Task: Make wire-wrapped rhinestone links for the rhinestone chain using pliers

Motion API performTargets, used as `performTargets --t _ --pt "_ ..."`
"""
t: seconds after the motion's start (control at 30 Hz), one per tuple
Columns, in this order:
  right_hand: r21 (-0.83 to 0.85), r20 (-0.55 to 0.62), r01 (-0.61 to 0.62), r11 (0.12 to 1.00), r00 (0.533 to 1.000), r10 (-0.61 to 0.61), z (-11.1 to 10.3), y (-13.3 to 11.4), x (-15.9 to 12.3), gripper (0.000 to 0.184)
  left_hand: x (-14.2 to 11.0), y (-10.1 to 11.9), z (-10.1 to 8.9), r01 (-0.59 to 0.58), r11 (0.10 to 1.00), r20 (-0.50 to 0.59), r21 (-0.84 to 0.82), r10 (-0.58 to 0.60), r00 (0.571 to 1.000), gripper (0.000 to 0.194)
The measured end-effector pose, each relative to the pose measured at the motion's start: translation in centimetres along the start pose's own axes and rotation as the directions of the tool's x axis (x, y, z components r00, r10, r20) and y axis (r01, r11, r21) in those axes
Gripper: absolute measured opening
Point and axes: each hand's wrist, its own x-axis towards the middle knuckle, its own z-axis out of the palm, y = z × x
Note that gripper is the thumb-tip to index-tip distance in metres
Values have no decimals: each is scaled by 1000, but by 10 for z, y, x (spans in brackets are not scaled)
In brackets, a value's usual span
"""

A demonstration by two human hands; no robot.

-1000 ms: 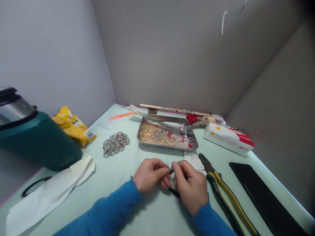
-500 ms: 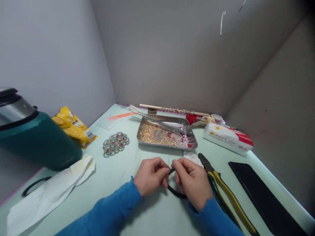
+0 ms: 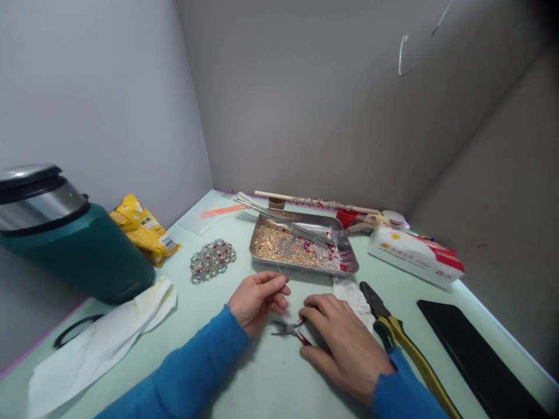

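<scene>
My left hand (image 3: 261, 298) is closed in a pinch on thin wire (image 3: 282, 269), whose fine ends stick up in front of the tray. My right hand (image 3: 347, 343) curls over small pliers (image 3: 288, 329) with red on their handles, thumb on one handle and fingers by the other. The pliers' jaws point left, spread apart, below my left hand. A metal tray (image 3: 301, 269) of gold, red and white beads stands just beyond both hands. Left of it lies a flat beaded piece (image 3: 212, 260) with red beads.
Large yellow-handled pliers (image 3: 404, 343) and a black flat object (image 3: 474, 355) lie at right, a tissue pack (image 3: 414, 256) behind. A wire bundle (image 3: 279, 216) crosses the tray. On the left are a green bottle (image 3: 78, 250), yellow packet (image 3: 146, 230), white paper (image 3: 100, 349) and black ring (image 3: 76, 329).
My hands have moved apart. The black loop between them no longer shows. My right hand has gone down and now holds small pliers; my left still pinches. The view has shifted slightly.
</scene>
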Motion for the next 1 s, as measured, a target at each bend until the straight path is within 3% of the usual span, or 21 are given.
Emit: performTargets --t 0.1,0.2,0.33,0.43,0.63,1.0 --pt "-62 -12 34 997 999 -35 7 -3 2 14 0 0 0 -9 1000 -15 14 10 1000 6" --pt "-53 -104 -40 998 994 34 10 -1 5 13 0 1 0 -31 999 -18 27 31 999 8" --pt "245 -168 -171 954 962 216 3 0 7 17 0 1 0 -71 997 -6 34 71 997 13" --pt "346 -184 -161 924 954 235 -2 -3 7 16 0 -1 1 -51 997 6 55 51 999 15" --pt "322 -268 -138 937 936 229 3 -9 8 15 1 -6 2 -41 994 42 99 37 998 13" --pt "241 -344 -133 961 915 213 12 -5 7 13 1 -7 1 -49 991 13 123 48 999 16"
